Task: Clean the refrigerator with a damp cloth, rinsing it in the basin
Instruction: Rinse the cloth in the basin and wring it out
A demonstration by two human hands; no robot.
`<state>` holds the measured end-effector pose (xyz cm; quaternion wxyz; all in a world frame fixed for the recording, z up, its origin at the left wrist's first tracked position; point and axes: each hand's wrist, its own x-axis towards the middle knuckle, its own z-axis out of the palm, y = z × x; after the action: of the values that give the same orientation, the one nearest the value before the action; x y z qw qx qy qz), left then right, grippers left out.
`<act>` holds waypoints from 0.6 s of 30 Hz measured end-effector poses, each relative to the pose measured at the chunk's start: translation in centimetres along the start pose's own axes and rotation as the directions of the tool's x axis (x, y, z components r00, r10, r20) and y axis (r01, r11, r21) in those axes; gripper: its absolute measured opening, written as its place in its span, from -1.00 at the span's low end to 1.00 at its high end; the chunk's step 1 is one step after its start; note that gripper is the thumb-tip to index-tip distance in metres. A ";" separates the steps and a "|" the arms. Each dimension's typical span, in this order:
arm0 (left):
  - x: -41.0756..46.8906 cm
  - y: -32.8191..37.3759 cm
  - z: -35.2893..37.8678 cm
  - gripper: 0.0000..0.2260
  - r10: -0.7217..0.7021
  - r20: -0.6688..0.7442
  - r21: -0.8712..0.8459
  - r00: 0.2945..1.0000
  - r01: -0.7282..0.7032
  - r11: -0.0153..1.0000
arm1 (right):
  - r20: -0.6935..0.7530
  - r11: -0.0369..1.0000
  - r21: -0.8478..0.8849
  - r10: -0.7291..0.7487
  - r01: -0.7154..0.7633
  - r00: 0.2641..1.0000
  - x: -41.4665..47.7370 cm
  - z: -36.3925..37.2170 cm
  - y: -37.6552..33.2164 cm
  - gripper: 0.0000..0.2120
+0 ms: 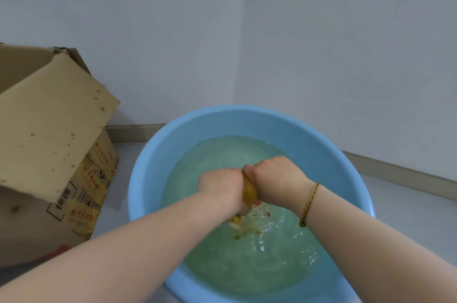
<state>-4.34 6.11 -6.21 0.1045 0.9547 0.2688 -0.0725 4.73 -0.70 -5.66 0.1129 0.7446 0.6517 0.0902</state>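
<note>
Cloth [248, 191]: yellow and wet, found bunched into a narrow roll and gripped over the middle of the basin, above the water. It is clasped by both hands, which are set knuckle to knuckle and touch one another. The left hand [220, 186] is closed into a fist round the left part of the cloth, and the right hand [277, 176] is closed likewise round the right part. The fingertips are tucked under and hidden by the backs of the hands, so only the curl of the fists is seen. A loose end of the cloth hangs below the left hand and reaches the water [222, 157]; whether it is dipped in or merely touches the surface cannot be told. The water is greenish and is broken by ripples and white glints just below the hands. A thin braided bracelet [309, 201], yellow and dark, is worn on the right wrist. Both forearms are bare and are extended from the lower edge of the view. The water is held in a round light-blue basin [148, 161], which is set on a pale floor [408, 208] in a corner of grey-white walls [346, 43] edged by a skirting board [395, 174]. A worn cardboard box [49, 129], flap open, printed and taped, is stood just left of the basin.
</note>
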 end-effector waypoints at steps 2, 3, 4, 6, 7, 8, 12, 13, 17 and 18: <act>0.1 0.1 0.5 -0.68 0.047 -0.058 0.097 0.997 -0.041 0.994 | 0.261 0.985 0.133 0.072 -0.109 0.963 0.4 -0.6 -0.2 -0.82; 0.0 0.0 0.6 -0.66 0.071 -0.082 0.122 0.994 -0.061 0.991 | 0.319 0.970 0.198 0.071 -0.139 0.945 0.4 -0.8 0.1 -0.84; -0.2 -0.1 0.6 -0.64 0.104 -0.109 0.146 0.989 -0.088 0.985 | 0.349 0.953 0.257 0.063 -0.160 0.935 0.2 -1.2 0.4 -0.86; -0.2 -0.7 0.6 -0.60 0.208 -0.174 0.217 0.962 -0.169 0.961 | 0.451 0.867 0.409 0.079 -0.285 0.889 -0.2 -1.8 1.5 -0.82; -0.1 -0.9 0.5 -0.57 0.259 -0.202 0.235 0.945 -0.210 0.949 | 0.488 0.791 0.501 0.076 -0.350 0.870 -0.5 -2.0 1.8 -0.80; -0.1 -1.0 0.3 -0.54 0.293 -0.226 0.227 0.929 -0.242 0.943 | 0.495 0.738 0.548 0.094 -0.394 0.864 -0.8 -2.2 1.9 -0.81; -0.1 -1.1 0.0 -0.31 -0.020 -0.190 -0.283 0.982 -0.036 0.959 | 0.277 0.787 0.375 0.408 -0.489 0.870 -1.5 -1.6 1.8 -0.80; -0.5 -0.5 -0.3 -0.33 -0.147 -0.043 -0.605 0.988 0.091 0.791 | 0.157 0.813 0.294 0.478 -0.503 0.864 -1.6 -1.3 1.5 -0.77; -0.4 1.3 -1.3 -0.56 -0.045 0.440 -0.838 0.897 0.391 -0.380 | -0.462 0.965 0.058 0.252 -0.255 0.850 -2.2 0.0 -0.2 -0.81; -0.1 1.3 -1.3 -0.58 -0.044 0.443 -0.778 0.895 0.359 -0.516 | -0.551 0.981 0.053 0.183 -0.184 0.814 -2.4 0.2 -0.9 -0.76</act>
<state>-3.66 5.26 -4.66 0.8673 0.3101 0.3808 0.0815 3.62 -2.94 -6.03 -0.0884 0.7457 0.5814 0.3131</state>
